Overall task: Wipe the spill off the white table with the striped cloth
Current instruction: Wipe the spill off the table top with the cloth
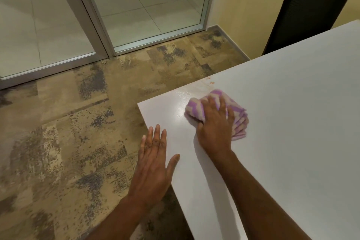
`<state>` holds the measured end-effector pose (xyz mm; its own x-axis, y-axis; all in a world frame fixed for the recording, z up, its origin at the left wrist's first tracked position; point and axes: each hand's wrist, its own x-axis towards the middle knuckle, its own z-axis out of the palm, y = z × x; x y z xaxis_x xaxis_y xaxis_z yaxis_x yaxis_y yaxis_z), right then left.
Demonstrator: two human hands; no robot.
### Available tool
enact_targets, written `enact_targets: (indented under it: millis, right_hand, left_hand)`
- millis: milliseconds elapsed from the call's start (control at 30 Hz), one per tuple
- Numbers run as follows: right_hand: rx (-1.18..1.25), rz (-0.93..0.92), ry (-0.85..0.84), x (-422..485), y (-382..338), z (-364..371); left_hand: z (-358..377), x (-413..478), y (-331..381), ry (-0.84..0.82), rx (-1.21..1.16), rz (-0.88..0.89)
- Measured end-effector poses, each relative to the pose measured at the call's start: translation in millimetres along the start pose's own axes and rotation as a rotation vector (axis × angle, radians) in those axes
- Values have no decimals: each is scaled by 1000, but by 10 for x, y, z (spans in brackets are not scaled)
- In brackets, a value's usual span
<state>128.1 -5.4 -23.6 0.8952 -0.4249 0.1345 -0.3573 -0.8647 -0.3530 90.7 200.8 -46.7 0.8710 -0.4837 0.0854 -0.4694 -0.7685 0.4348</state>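
Striped cloth (231, 107): purple and cream bands. Tabletop (292, 122): plain white, with small orange-red specks of spill (211, 83) near its far edge. Floor (78, 122): mottled tan with grey-purple patches. Wall (243, 6): pale yellow.

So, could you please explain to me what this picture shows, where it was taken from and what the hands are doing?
There is no machine here: a person works with bare hands, and the single picture comes from a wide-angle camera worn on their head, looking forward and down. The right hand presses a folded purple and cream striped cloth onto the white table near its corner. The left hand is open and flat at the table's near edge, holding nothing. Just beyond the cloth, by the far edge, faint orange marks of the spill remain, and the surface beside the cloth shines as if wet. Past the table you see patterned carpet and glass doors.
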Motion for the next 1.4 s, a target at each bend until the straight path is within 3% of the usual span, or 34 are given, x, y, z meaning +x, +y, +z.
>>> enact_targets:
  millis: [133,267,400,533,667,833,1000,1200,1267,1400]
  right_hand:
    - [100,101,67,-355,261,-87]
    - [27,-80,112,-831,206,-12]
    - [-33,-216,34,-586,122,-2]
    - [-16,-34,29,-135,271,-48]
    - [30,98,60,-308,561,-219]
    - [3,-10,46,-865,569,-184]
    - [-33,-170,37,-436,350,-9]
    - [-48,120,69,96,549,-67]
    - [-64,111,95,-73,652,-112]
    - [-14,-74,71,-392,536,-50]
  left_hand:
    - [33,67,27,19,26,-44]
    - [95,183,153,61,16,-29]
    - [136,274,244,49,34,-49]
    - [144,283,274,21,94,-82]
    - [138,277,277,7,144,-85]
    - [143,280,284,-1,142,-95]
    - [181,316,301,5,195,-101]
    - [226,363,417,46,212,-187]
    - [208,371,457,58,194,-209]
    - [185,383,472,54,188,-198]
